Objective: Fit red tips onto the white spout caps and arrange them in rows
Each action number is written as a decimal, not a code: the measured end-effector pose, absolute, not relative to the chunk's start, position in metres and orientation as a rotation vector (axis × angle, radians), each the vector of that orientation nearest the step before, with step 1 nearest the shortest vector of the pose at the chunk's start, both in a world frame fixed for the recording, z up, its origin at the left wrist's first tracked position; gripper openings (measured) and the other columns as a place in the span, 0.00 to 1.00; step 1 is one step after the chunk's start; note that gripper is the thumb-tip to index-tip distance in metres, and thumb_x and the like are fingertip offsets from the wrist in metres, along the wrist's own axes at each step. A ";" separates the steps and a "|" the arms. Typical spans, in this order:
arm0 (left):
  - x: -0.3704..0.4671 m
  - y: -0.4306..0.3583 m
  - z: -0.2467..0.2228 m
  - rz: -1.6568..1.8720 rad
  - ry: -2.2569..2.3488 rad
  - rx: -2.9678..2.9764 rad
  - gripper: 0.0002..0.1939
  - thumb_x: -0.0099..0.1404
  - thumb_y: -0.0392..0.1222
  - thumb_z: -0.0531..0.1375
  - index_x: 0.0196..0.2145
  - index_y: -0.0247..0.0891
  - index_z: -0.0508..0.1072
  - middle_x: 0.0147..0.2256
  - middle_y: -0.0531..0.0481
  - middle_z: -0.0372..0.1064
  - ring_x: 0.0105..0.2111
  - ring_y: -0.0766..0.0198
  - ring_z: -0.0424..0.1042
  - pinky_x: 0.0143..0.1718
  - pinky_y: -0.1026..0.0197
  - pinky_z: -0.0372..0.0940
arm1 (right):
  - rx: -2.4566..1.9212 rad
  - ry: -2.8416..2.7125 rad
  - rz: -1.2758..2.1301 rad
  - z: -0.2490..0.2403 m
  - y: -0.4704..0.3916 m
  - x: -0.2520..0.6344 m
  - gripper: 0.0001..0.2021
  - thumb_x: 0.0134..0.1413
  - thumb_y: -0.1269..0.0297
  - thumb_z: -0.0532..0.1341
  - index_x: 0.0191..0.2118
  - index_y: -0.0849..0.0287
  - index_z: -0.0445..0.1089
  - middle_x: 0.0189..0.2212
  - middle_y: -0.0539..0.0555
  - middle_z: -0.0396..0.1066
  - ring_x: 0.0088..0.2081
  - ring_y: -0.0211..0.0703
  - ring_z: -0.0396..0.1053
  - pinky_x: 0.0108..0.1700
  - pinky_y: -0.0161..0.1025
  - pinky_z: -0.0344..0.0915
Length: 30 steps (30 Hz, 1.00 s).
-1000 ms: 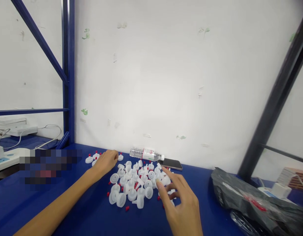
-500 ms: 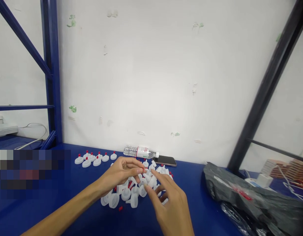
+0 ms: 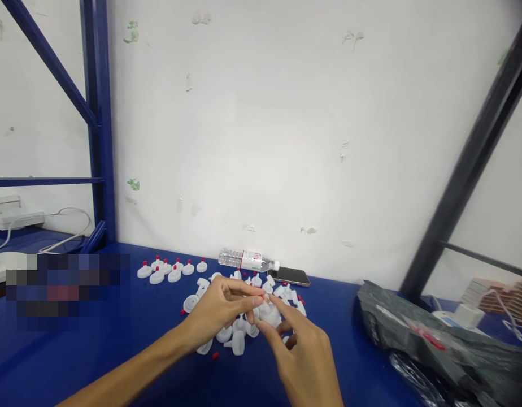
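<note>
Over the pile of white plastic spout caps (image 3: 238,342), my two hands meet. My left hand (image 3: 227,305) is closed in a pinch on a small red tip cap (image 3: 260,298), of which only a bit shows between the fingers. Between the thumb and forefinger of my right hand (image 3: 301,339) is a white spout cap (image 3: 267,312), its spout toward the left fingertips. Whether the red tip sits on the spout is hidden by the fingers. A loose red tip (image 3: 215,355) lies in front of the pile.
Several white caps with red tips (image 3: 174,276) stand upright at the back left. A water bottle (image 3: 249,260) lies along the wall beside a phone (image 3: 290,276). On the right are a dark grey plastic bag (image 3: 413,316) and a slanted black post (image 3: 468,147).
My right hand, whose fingers were apart over the pile, now has a white spout cap between them. Both hands have come together. The view has shifted slightly.
</note>
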<state>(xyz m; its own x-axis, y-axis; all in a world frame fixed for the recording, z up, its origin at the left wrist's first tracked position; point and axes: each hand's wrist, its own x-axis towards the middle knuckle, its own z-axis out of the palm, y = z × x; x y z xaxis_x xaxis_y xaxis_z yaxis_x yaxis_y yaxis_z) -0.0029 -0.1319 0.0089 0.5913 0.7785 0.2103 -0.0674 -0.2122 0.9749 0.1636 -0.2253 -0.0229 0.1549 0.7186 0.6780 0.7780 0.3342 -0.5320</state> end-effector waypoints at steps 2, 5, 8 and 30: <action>0.002 -0.138 0.007 0.934 0.631 1.626 0.22 0.55 0.54 0.73 0.40 0.34 0.84 0.24 0.48 0.78 0.21 0.67 0.70 0.19 0.68 0.60 | -1.417 -1.582 -0.073 -0.025 -0.225 0.164 0.19 0.64 0.50 0.63 0.54 0.53 0.79 0.29 0.52 0.80 0.19 0.40 0.71 0.23 0.33 0.71; 0.005 -0.141 0.009 0.998 0.660 1.683 0.22 0.52 0.54 0.74 0.39 0.34 0.84 0.28 0.46 0.80 0.26 0.62 0.75 0.27 0.63 0.69 | -1.410 -1.581 -0.062 -0.026 -0.225 0.161 0.22 0.63 0.48 0.64 0.55 0.54 0.78 0.27 0.52 0.79 0.19 0.41 0.72 0.21 0.33 0.69; -0.005 -0.128 0.020 1.060 0.743 1.785 0.22 0.55 0.57 0.71 0.38 0.35 0.84 0.31 0.45 0.82 0.26 0.60 0.76 0.27 0.61 0.70 | -1.360 -1.490 -0.061 -0.023 -0.227 0.154 0.24 0.63 0.45 0.63 0.57 0.54 0.76 0.35 0.54 0.81 0.24 0.42 0.75 0.21 0.32 0.69; -0.097 -0.010 -0.012 0.503 1.855 2.374 0.12 0.72 0.47 0.62 0.46 0.37 0.76 0.44 0.47 0.76 0.44 0.58 0.77 0.46 0.51 0.73 | -1.262 -1.494 -0.106 -0.016 -0.233 0.145 0.11 0.69 0.60 0.56 0.44 0.52 0.76 0.35 0.51 0.77 0.26 0.37 0.74 0.24 0.30 0.67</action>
<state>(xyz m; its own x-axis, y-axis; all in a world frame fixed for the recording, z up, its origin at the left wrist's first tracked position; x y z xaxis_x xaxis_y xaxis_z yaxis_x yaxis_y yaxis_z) -0.0975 -0.0103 -0.0123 0.2099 0.9565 0.2027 0.9280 -0.2602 0.2668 0.1448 -0.2334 -0.0156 0.1940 0.6276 0.7539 0.7275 0.4235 -0.5398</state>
